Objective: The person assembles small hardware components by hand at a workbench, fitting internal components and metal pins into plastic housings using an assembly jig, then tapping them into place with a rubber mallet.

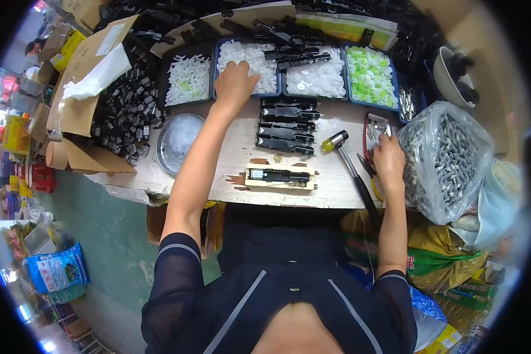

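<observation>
My left hand [236,87] reaches over a tray of small white plastic pieces [262,74]; its thumb stands apart from its curled fingers, whose tips are partly hidden. At a small red-edged box of thin metal pieces [373,126], my right hand [389,162] has its fingers drawn together, and what they pinch, if anything, is too small to see. Between my arms, a long black plastic part [277,176] lies in a cream-coloured holder [252,184] near the table's front edge. Several similar black parts [286,133] are lined up behind it.
A yellow-tipped hammer [351,165] and a dark-jawed hand tool [367,166] lie beside my right hand. A plastic bag of grey pieces [448,156] stands right. A round metal dish [166,147] and a cardboard box of black parts [127,88] are left. More trays [371,76] line the back.
</observation>
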Available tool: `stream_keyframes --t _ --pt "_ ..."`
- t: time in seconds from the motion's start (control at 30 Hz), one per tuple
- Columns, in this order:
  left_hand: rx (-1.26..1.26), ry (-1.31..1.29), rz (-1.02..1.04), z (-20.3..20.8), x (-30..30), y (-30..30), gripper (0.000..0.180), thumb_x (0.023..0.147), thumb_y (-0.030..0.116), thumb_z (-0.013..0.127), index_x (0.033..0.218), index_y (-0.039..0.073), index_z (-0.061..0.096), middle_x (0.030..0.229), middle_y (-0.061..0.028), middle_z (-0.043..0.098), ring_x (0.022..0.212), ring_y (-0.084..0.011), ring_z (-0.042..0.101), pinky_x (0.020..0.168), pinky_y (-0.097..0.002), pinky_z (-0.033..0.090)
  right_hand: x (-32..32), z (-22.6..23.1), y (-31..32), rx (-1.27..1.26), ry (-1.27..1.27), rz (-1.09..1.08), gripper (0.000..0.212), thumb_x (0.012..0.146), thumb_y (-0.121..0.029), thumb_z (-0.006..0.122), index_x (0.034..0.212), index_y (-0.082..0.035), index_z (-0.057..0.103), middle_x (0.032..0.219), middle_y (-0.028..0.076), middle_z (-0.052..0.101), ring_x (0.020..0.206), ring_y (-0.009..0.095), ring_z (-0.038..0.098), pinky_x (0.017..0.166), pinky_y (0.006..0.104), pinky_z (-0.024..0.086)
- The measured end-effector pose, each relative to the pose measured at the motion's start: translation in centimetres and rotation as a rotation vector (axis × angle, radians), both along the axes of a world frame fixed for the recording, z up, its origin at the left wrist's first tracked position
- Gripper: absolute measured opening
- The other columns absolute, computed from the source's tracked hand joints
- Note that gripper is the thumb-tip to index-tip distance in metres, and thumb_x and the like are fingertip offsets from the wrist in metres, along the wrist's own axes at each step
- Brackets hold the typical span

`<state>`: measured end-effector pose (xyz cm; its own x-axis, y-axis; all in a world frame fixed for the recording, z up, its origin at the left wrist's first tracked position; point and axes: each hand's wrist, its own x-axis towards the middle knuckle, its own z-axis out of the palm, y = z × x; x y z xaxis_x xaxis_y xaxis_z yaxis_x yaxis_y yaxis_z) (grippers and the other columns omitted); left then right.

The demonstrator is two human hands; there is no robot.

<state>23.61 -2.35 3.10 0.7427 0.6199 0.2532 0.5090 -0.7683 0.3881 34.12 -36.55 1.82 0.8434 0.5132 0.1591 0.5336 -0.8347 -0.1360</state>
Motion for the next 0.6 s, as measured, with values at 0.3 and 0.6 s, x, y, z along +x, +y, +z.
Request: stream_keyframes --t 0.3,0.6 --pt "-0.234 -0.022 -0.115 0.2 1.8 2.7 0.018 0.069 0.018 0.067 0.078 0.001 0.067 0.067 -0.0184 0.064 0.067 -0.0313 0.065 0.063 -0.0375 0.051 2.7 -1.4 1.2 -0.137 -0.004 -0.023 0.014 0.075 -0.004 0.050 0.084 0.001 0.060 0.084 0.024 0.061 0.075 0.040 0.062 0.066 0.0475 0.050" --pt "-0.921 -0.552 -0.227 1.8 -1.8 1.8 0.023 0.074 0.001 0.066 0.097 -0.005 0.064 0.079 -0.0083 0.063 0.064 -0.0128 0.058 0.056 -0.0236 0.048 4.2 -2.0 2.7 -0.020 -0.039 -0.061 0.019 0.081 -0.008 0.048 0.093 0.000 0.059 0.090 0.023 0.056 0.077 0.039 0.061 0.069 0.0460 0.051"
